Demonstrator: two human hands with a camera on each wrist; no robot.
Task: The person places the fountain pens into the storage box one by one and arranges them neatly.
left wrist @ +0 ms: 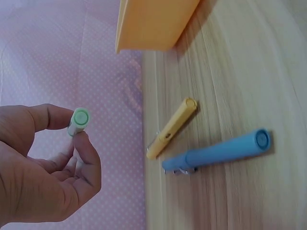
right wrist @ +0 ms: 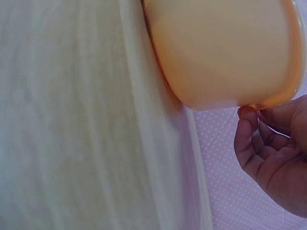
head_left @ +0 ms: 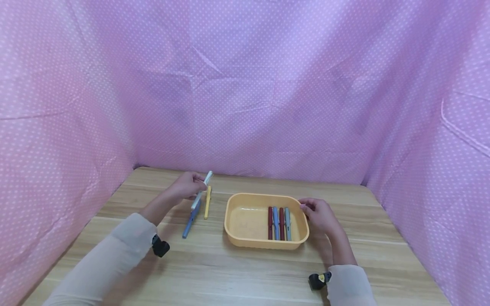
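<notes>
My left hand [head_left: 187, 185] pinches a pale green pen [left wrist: 80, 118] between thumb and fingertip, raised over the table with one end facing the left wrist camera. Below it on the wood lie a blue pen [left wrist: 216, 152] and a yellow pen [head_left: 208, 203]. To their right stands a light orange tray [head_left: 260, 244]. Side by side at its right end lie a dark red pen [head_left: 270, 225], a blue pen [head_left: 276, 225], another dark red pen [head_left: 282, 225] and a grey-green pen [head_left: 288, 225]. My right hand [head_left: 319, 214] holds the tray's rim at the far right corner.
The wooden table [head_left: 237, 280] is bounded by a pink dotted cloth [head_left: 249, 119] at the back and both sides. A small black camera sits on each wrist, the left one [head_left: 160, 246] and the right one [head_left: 318, 281].
</notes>
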